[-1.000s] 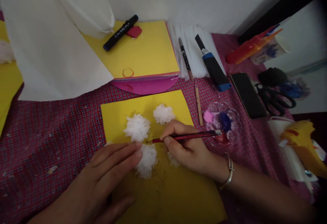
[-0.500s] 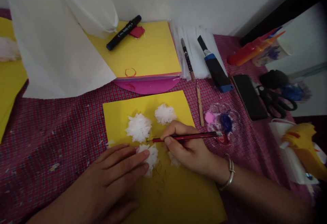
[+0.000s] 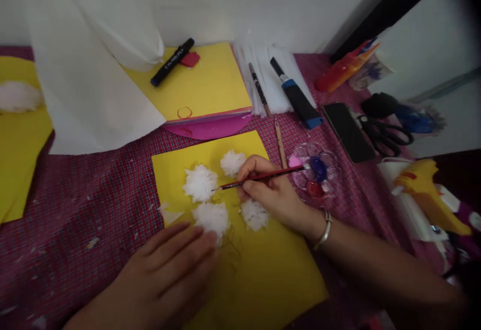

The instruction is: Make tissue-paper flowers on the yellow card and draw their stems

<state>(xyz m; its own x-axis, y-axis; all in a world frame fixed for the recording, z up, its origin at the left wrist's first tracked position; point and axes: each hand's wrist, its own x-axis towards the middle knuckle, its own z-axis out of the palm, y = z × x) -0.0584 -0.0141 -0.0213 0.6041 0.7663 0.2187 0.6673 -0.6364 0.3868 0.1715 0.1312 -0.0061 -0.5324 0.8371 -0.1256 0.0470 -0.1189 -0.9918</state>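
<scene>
My right hand (image 3: 268,187) pinches a slim red paintbrush (image 3: 265,175), whose tip reaches the right edge of a white ruffled paper flower (image 3: 200,183). The flower is fixed or resting on a yellow sheet (image 3: 263,275); I cannot tell which. Three more white flowers surround it: one behind (image 3: 232,162), one in front (image 3: 212,218) and one below my right hand (image 3: 255,215). Thin dark lines are drawn on the sheet between them. Over the sheet's left part lies my left hand (image 3: 173,265), fingers stretched out and slightly blurred, fingertips by the front flower.
A clear flower-shaped palette (image 3: 330,162) with pink, blue and red paint sits right of the sheet. Beyond are a pencil (image 3: 280,144), box cutter (image 3: 300,102), phone (image 3: 347,132), scissors (image 3: 385,132) and a yellow glue gun (image 3: 428,194). A black marker (image 3: 173,62) lies on yellow card behind.
The brush tip has moved up and left to the upper flower's edge. My left hand has slid down off the front flower, uncovering more of it. The camera view has shifted.
</scene>
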